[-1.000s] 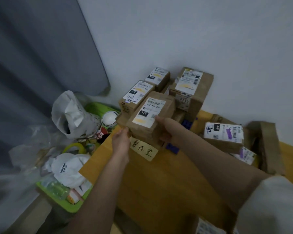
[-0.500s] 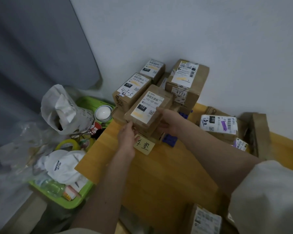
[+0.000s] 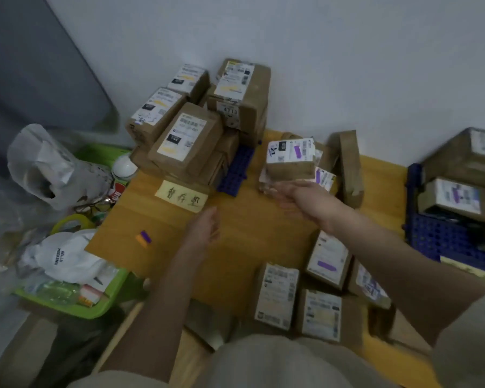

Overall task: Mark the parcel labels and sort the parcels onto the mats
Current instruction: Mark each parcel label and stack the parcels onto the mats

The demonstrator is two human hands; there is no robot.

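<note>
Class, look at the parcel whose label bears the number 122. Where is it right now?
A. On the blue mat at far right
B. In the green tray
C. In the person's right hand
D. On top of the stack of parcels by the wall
D: the parcel marked 122 lies on the stacked boxes, with both hands off it.

The parcel marked 122 point(image 3: 186, 140) was matt brown cardboard with a smooth white paper label. The parcels point(image 3: 301, 301) near the person looked the same. The table point(image 3: 244, 228) was smooth yellowish wood with a dull sheen. On it lay a pale paper note point(image 3: 182, 196) with handwriting. The blue mat point(image 3: 235, 172) at centre and the mat point(image 3: 443, 236) at right were moulded plastic grid. At left, a green plastic tray point(image 3: 95, 306) held a thin, crinkled, translucent plastic bag point(image 3: 51, 166).
</note>
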